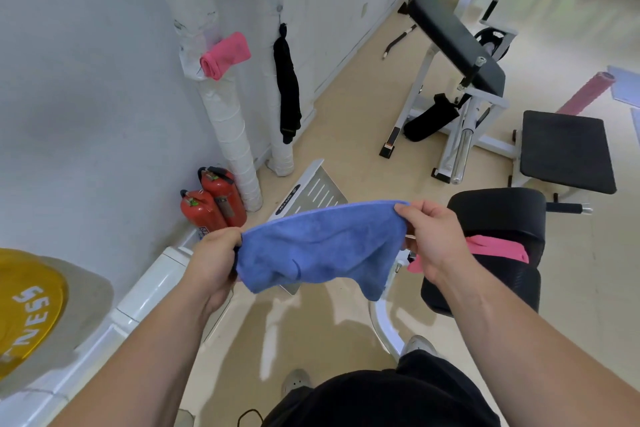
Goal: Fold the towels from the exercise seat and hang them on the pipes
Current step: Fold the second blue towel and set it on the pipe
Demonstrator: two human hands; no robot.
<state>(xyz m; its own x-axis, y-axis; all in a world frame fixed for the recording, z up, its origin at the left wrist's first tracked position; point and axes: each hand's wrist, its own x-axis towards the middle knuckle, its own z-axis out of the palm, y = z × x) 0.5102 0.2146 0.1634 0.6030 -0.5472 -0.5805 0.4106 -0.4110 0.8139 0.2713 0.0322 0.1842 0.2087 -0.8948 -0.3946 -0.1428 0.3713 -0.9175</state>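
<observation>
A blue towel [322, 248] hangs stretched between my two hands, doubled over, with its lower edge drooping. My left hand [214, 262] grips its left end and my right hand [433, 236] pinches its upper right corner. Behind my right wrist a pink towel [498, 248] lies on the black exercise seat [498, 215]. A folded pink towel [225, 55] rests on a bracket of the white wrapped pipe [225, 121] on the wall. A black towel [287, 87] hangs from a hook beside a second pipe [282, 152].
Two red fire extinguishers [214, 203] stand at the foot of the wall. A white machine frame [145, 291] and a yellow weight plate [24, 308] are at my left. Benches [457, 42] and a rolled pink mat [585, 94] stand farther right.
</observation>
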